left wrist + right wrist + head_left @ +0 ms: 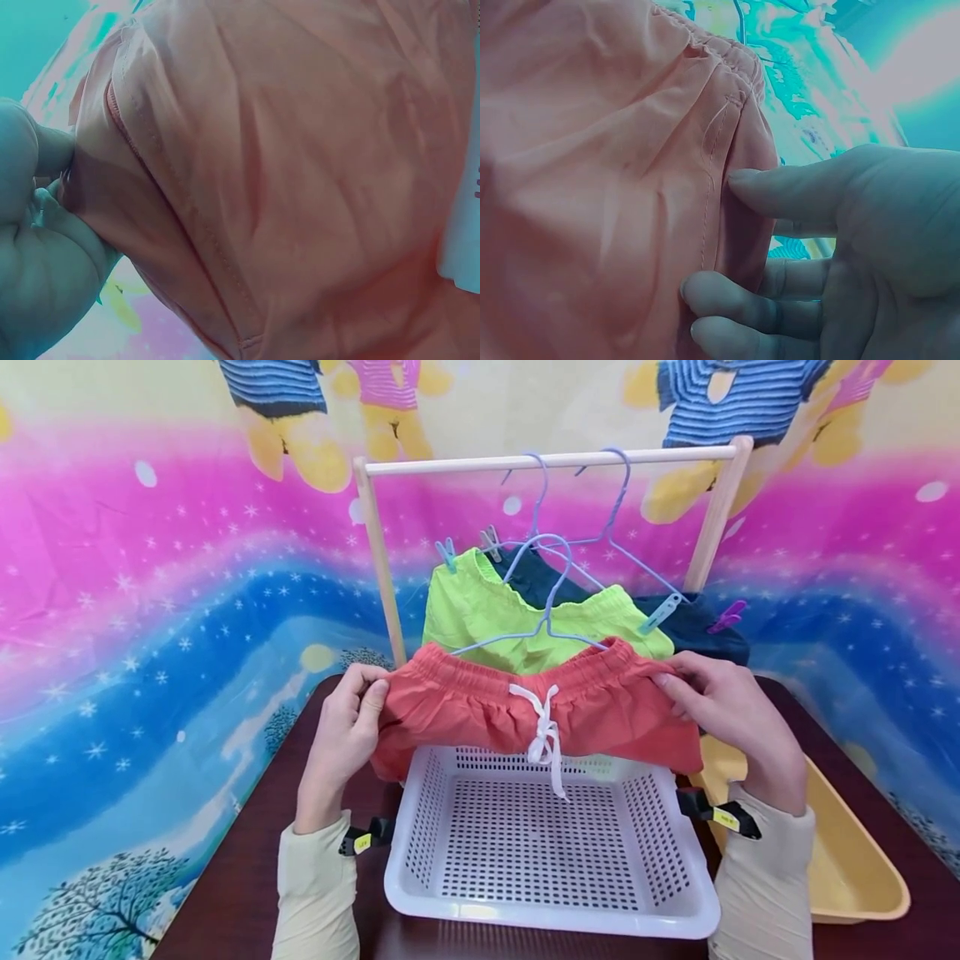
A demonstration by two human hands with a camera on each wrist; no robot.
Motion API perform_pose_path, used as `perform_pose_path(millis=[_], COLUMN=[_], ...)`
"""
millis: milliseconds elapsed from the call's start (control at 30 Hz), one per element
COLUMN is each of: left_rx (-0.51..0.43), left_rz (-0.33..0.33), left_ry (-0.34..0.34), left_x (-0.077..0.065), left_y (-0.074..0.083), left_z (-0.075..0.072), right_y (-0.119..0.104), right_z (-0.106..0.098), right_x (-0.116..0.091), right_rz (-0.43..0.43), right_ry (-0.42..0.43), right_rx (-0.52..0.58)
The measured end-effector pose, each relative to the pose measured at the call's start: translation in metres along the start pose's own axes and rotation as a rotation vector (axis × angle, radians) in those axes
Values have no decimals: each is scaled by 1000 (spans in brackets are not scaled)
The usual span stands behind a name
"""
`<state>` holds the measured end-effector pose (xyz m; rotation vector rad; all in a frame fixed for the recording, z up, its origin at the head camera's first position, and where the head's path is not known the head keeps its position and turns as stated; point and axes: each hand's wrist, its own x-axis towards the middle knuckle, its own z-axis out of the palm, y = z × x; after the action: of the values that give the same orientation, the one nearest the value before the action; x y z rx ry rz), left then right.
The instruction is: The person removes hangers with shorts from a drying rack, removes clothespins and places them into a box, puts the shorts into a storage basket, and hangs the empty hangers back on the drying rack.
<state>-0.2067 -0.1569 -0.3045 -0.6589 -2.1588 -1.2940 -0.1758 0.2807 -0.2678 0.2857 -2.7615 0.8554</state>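
Note:
A pair of red shorts (465, 714) with a white drawstring (542, 739) is spread between both hands above the far end of the basket. My left hand (347, 718) pinches one side just below the elastic waist. On the opposite side, my right hand (723, 697) grips the fabric, and the right wrist view has its thumb (769, 191) on the pocket seam. A lilac hanger (553, 589) rises out of the waistband, its lower part hidden inside the shorts. Its hook hangs free of the rail in the head view.
Behind stands a wooden rack (480, 465) with two more hangers on its rail. Lime green shorts (465, 606) and a dark blue garment (693, 627) hang there with clothespins (660, 612). A white perforated basket (551, 920) sits in front, with a yellow tray (847, 860) at right.

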Motion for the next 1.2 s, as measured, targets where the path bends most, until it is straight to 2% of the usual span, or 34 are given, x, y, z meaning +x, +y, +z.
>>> perform_pose_path(millis=[233,367,500,700,900,1033,1200], left_rx=[-12,39,115,176,214,220,205], left_rz=[-29,-22,20,65,77,99,131], left_ry=[-29,-36,-37,-56,-120,-145,-170], left_x=[-2,-2,-3,-2,-2,-3,-3], left_y=[-2,-2,0,7,10,15,22], left_z=[0,1,1,2,6,8,14], right_y=[-4,-7,-9,-11,-13,-15,-24], right_z=[3,5,5,5,8,12,17], right_x=[5,5,2,-4,-7,-8,-12], right_rz=[7,-9,-26,-80,-160,-242,-296], right_ry=[66,113,157,228,259,267,253], right_rx=[-4,-17,-39,-73,-118,-158,-181])
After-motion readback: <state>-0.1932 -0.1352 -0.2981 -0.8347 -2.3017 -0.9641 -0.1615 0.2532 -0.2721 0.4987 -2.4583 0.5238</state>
